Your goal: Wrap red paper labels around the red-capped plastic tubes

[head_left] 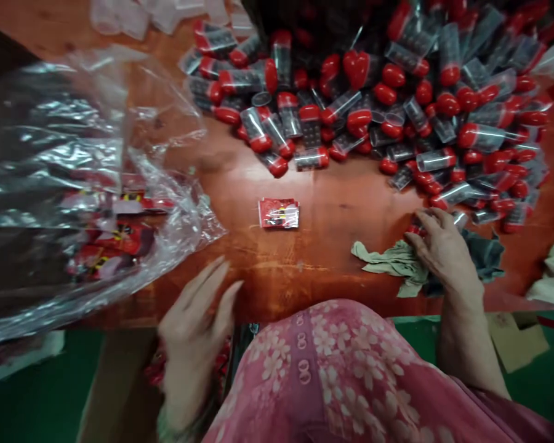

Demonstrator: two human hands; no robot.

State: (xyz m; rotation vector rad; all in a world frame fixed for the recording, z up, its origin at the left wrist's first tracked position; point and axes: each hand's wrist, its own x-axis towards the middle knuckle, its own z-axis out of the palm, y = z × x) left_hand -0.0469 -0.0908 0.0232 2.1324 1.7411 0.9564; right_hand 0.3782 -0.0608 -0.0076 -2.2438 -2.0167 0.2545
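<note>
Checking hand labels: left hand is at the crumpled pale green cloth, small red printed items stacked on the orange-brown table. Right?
No: the head view shows the right hand at the cloth, not the left hand. Rest holds: red items stacked on the table.

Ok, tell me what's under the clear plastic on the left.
Red packets with some yellow and pale patches show through the plastic. Glare and folds blur them, so I can't count them or see what lies beneath.

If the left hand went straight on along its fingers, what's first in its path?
The left hand would probably meet the small red stack, near its left edge; motion blur and unclear height leave that uncertain.
</note>
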